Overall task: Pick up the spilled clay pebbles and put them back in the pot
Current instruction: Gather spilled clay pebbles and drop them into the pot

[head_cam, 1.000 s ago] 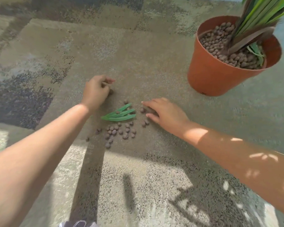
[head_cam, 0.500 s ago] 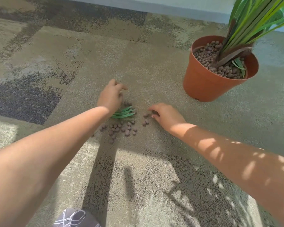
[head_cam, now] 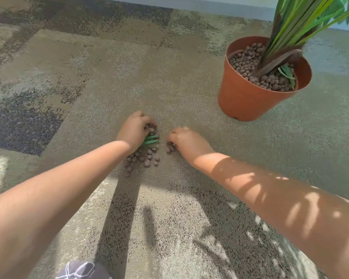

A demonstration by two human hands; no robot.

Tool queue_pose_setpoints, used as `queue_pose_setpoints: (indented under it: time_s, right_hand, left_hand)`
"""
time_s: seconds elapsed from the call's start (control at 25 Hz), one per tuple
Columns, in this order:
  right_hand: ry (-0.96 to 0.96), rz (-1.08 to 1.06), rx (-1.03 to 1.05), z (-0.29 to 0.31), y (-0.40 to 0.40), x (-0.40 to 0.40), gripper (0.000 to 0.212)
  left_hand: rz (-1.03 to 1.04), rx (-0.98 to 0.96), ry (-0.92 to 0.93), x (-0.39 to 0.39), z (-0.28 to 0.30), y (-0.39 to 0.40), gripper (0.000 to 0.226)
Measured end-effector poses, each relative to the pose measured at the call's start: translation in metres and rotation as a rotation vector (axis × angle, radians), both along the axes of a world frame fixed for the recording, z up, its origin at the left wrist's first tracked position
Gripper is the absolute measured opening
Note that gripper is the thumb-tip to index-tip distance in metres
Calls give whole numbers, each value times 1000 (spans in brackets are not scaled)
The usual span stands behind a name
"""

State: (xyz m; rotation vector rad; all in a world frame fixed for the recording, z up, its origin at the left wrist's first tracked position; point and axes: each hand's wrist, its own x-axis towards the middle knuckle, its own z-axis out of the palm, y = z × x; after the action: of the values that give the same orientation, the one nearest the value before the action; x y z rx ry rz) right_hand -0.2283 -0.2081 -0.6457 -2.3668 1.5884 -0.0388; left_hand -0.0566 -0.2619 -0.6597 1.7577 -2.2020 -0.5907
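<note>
A small scatter of round brown clay pebbles (head_cam: 147,157) lies on the mottled beige and grey carpet (head_cam: 113,73), in the shaded strip between the person's two forearms, with a few flat green leaf strips (head_cam: 150,139) lying at the far edge of the cluster. The left hand (head_cam: 133,130) is down on the carpet at the far left side of the scatter, its fingers curled inward over several pebbles that show between the fingertips and the palm, and its heel covers part of the green strips. The right hand (head_cam: 187,141) rests just to the right of the scatter, knuckles up and fingers bent down to the carpet, with a couple of pebbles right at its fingertips; whether it actually pinches one cannot be told from this view. The two hands are near each other but apart, with bare carpet between them. Well to the right and farther away stands the round terracotta-coloured plastic pot (head_cam: 248,97), upright on the carpet and filled nearly to the rim with the same brown pebbles, from which rises a plant with long green blades and a brown base (head_cam: 294,29). At the bottom edge, a grey shoe with white laces (head_cam: 79,270) pokes into view, and sunlit patches with leaf shadows fall across the near carpet and the right forearm.
</note>
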Motion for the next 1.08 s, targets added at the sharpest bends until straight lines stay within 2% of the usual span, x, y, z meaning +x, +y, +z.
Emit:
queue_pose_setpoints:
  time_s: [0.2,0.32,0.4,0.48,0.56,0.64,0.72,0.8,0.92,1.08]
  right_hand:
    - [-135,-128,147,9,-8,-9,33]
    - [-276,-261,90,20,4,-28,29]
    - [-320,-293,1,37,9,-49,28]
    - [-345,-263,-211,64,4,-72,26]
    - [-353,-321,-385,92,-4,-94,26]
    - [-340,-440,-480,110,-17,-115,25]
    - [-337,-586,-473,116,-34,-134,23]
    - [-332,-672,-439,116,-46,-146,24]
    - [-291,-687,-394,115,-50,-153,31]
    - [-288,-642,-452,110,-33,-147,33]
  left_hand:
    - [42,-8,-64,-3,1,1,23]
    - [48,-46,-86,-11,11,-1,22]
    - [70,-47,25,-27,29,3,22]
    - [40,-23,156,-56,56,3,20]
    - [-23,0,262,-95,83,-1,21]
    - [-40,1,407,-133,111,-10,21]
    - [-19,-16,515,-164,132,-21,23]
    - [-39,29,491,-187,141,-28,33]
    - [-17,138,477,-196,148,-32,51]
    - [68,52,445,-144,131,-31,43]
